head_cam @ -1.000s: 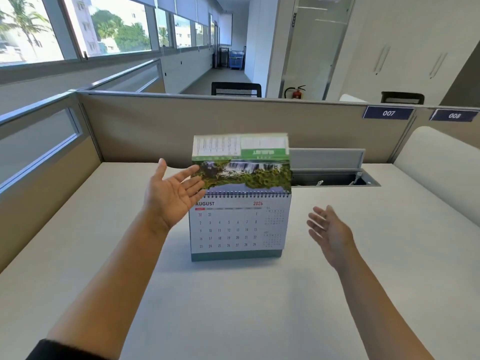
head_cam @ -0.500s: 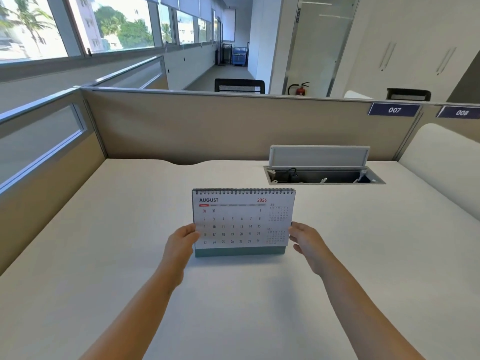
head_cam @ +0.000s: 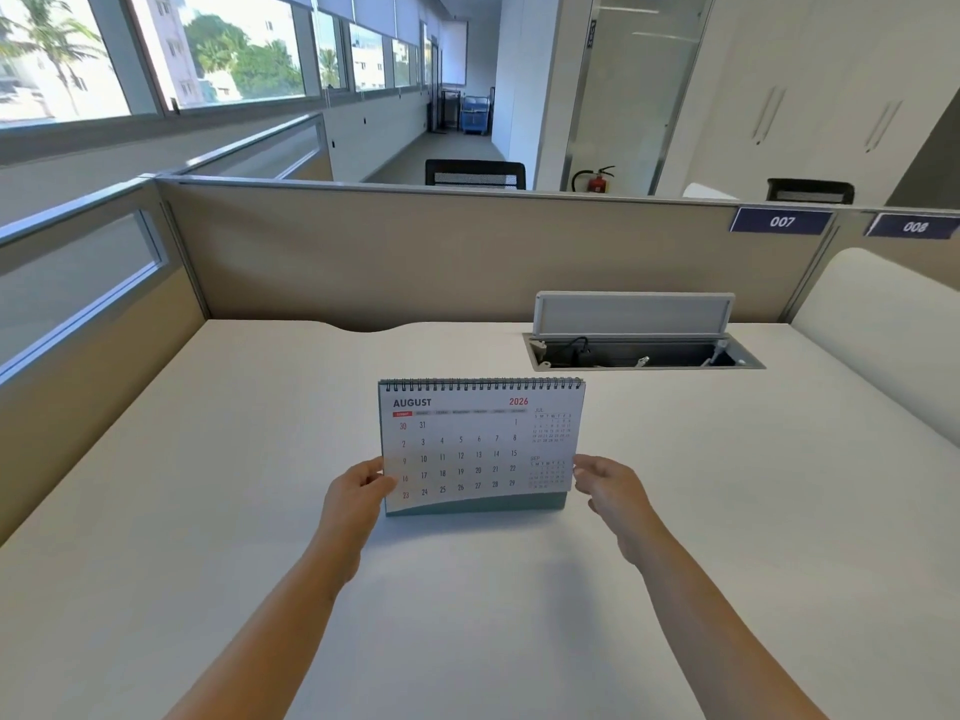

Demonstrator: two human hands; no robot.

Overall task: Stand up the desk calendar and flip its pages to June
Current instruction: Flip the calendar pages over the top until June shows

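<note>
The desk calendar point(head_cam: 478, 444) stands upright on the white desk point(head_cam: 260, 485), spiral binding on top, teal base below. Its front page reads AUGUST 2026. My left hand point(head_cam: 358, 493) pinches the lower left edge of that front page, thumb over the dates. My right hand point(head_cam: 608, 485) holds the lower right edge of the same page. The page's bottom edge curves slightly off the base on the left.
An open cable hatch point(head_cam: 644, 350) with a raised grey lid lies in the desk behind the calendar to the right. Beige partition walls point(head_cam: 415, 262) close the desk at the back and left. A rounded white panel point(head_cam: 883, 335) borders the right side.
A page with a waterfall picture went over the top one second ago. Both hands then came in to the AUGUST page's lower edges, which now lifts slightly at the left.
</note>
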